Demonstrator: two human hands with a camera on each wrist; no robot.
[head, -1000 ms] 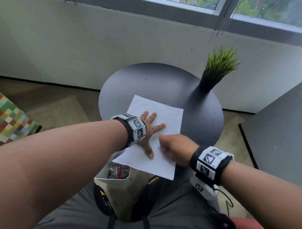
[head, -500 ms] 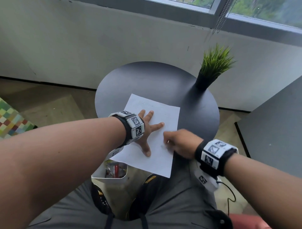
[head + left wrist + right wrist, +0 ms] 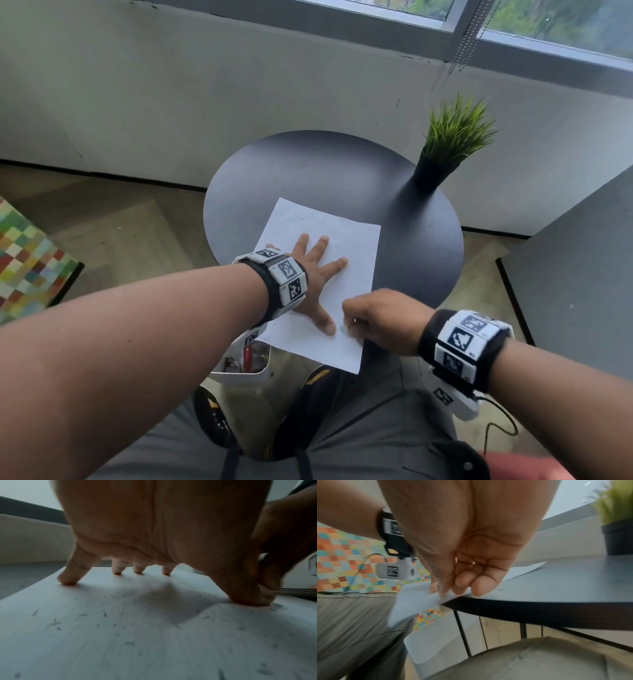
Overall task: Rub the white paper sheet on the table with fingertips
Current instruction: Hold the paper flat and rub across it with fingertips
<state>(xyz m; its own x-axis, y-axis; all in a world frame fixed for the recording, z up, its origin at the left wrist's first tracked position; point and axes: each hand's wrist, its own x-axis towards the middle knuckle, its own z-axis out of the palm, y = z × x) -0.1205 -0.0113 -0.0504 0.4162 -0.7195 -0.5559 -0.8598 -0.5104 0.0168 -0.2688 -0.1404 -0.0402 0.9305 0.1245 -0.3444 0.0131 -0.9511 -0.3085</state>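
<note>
The white paper sheet (image 3: 325,233) lies on the round black table (image 3: 308,164), and its near corner hangs over the edge. My left hand (image 3: 313,277) rests spread on the sheet, its straight fingertips and thumb pressing down (image 3: 67,580). My right hand (image 3: 352,325) is bunched, with curled fingers. Its fingertips (image 3: 477,588) touch the paper (image 3: 412,601) at the table's near rim (image 3: 539,609), just right of the left thumb. Nothing shows inside the right fingers. Small dark specks dot the paper (image 3: 120,628).
A potted green plant (image 3: 452,137) stands at the table's far right. A white bin (image 3: 239,373) with things in it sits under the near left edge. A grey cabinet top (image 3: 582,274) is to the right, and a coloured checkered block (image 3: 27,260) to the left.
My right hand slid a little to the right along the paper, then came back toward me, near the left thumb. The left hand stayed spread on the sheet.
</note>
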